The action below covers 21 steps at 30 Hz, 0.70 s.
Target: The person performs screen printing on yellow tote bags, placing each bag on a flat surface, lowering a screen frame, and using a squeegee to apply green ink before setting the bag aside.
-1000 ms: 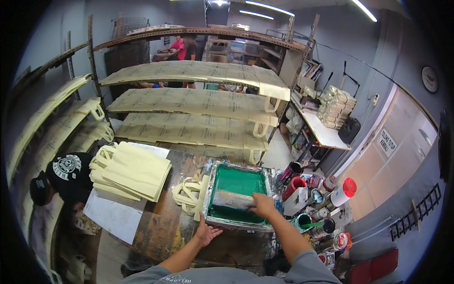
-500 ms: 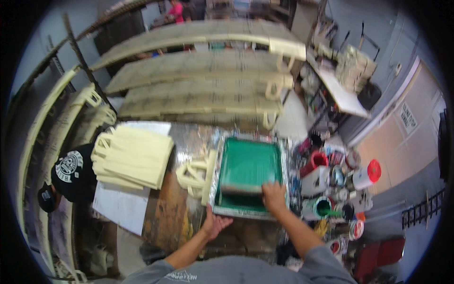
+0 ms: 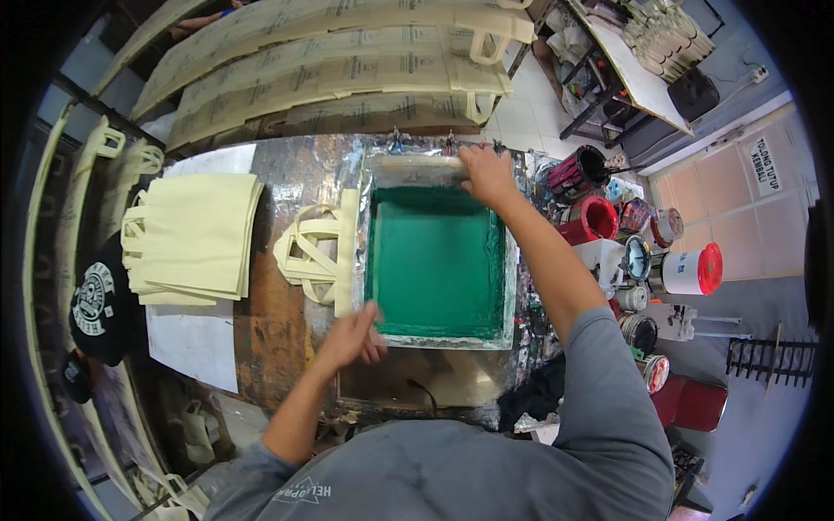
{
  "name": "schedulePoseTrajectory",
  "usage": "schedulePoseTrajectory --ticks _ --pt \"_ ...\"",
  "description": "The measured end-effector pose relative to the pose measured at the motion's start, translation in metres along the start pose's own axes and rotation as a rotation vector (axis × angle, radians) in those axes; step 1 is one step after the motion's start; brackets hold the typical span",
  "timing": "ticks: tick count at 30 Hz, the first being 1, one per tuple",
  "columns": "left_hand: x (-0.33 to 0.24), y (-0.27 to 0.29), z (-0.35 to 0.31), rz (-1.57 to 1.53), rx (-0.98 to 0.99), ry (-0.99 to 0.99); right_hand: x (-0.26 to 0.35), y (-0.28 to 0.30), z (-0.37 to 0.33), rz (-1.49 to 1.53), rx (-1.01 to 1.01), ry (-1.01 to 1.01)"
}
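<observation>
A printing screen with a silver-taped frame and green mesh lies on the worktable, over part of a cream fabric bag whose handles stick out to the left. At the far end of the screen stands a squeegee with a pale, worn blade or bar. My right hand is closed around the squeegee's right end. By the screen's near left corner is my left hand, holding nothing, its thumb apart from loosely curled fingers. Whether it touches the frame is hard to tell.
A stack of cream bags lies left on white board. Printed bags hang over racks beyond the table and at far left. Paint pots and buckets crowd the right side. A person in a black shirt is at the left.
My right hand has moved the squeegee from the near part of the screen to its far end. My left hand's fingers have curled and it sits slightly left. The view has shifted.
</observation>
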<state>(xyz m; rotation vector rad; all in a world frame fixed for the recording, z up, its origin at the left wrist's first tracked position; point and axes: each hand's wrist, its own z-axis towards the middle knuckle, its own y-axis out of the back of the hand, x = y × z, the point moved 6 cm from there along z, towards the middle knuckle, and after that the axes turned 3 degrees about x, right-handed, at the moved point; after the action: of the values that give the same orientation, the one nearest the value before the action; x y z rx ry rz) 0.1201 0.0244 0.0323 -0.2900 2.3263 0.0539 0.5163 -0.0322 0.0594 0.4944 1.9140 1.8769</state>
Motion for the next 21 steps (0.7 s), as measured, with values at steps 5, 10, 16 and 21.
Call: schedulePoseTrajectory --ticks 5,10,16,21 --pt "-0.197 0.027 0.098 0.947 -0.723 -1.001 0.001 -0.02 0.002 -0.031 -0.052 -0.123" --pt "-0.221 0.037 0.213 1.246 -0.718 -0.879 -0.001 -0.032 -0.006 0.019 -0.092 -0.087" --pt "-0.176 0.021 0.191 1.262 -0.863 -0.98 0.02 -0.029 -0.047 0.02 -0.081 -0.026" --pt "-0.138 0.003 0.152 1.286 -0.849 -0.935 0.045 -0.027 -0.096 0.055 0.003 -0.015"
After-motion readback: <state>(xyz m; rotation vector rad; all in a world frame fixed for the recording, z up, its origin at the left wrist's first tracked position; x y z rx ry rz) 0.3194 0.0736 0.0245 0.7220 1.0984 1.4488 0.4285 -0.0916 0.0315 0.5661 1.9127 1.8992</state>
